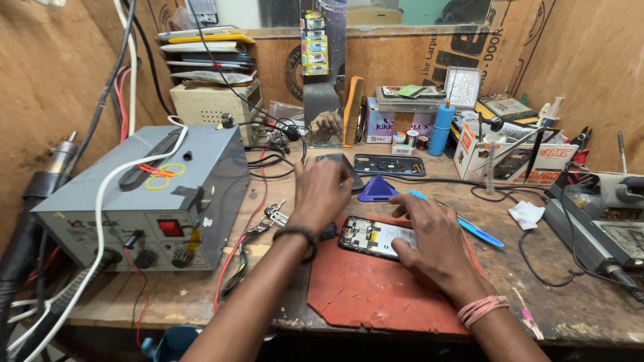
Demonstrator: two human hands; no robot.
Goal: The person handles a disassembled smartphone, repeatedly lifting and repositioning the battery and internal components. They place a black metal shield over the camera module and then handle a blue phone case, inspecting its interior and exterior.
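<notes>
While both hands work near the middle of the wooden workbench (121,302), the biggest thing on it is the grey power supply box (144,201) at the left edge, its red switch and black knobs facing the front and a white cable draped over its top. Against the back wall stands a beige box (208,104) with a stack of flat items on it, and toward the right edge a white and orange carton (510,161) holds tools. A red rubber mat (362,288) lies at the front edge, in the middle. On the mat's far edge rests an opened smartphone (369,238), its circuit board and white inner parts exposed. The right hand (436,245) lies flat over the right part of that phone, fingers spread and pressing down, gripping nothing I can see. The left hand (322,194) reaches past the mat toward a dark phone (342,167) farther back, fingers curled; whether it grips anything cannot be told. A black phone back cover (389,165) lies behind, a blue triangular pry tool (378,190) just before it, and a blue-handled tool (479,231) sits right of the right hand.
</notes>
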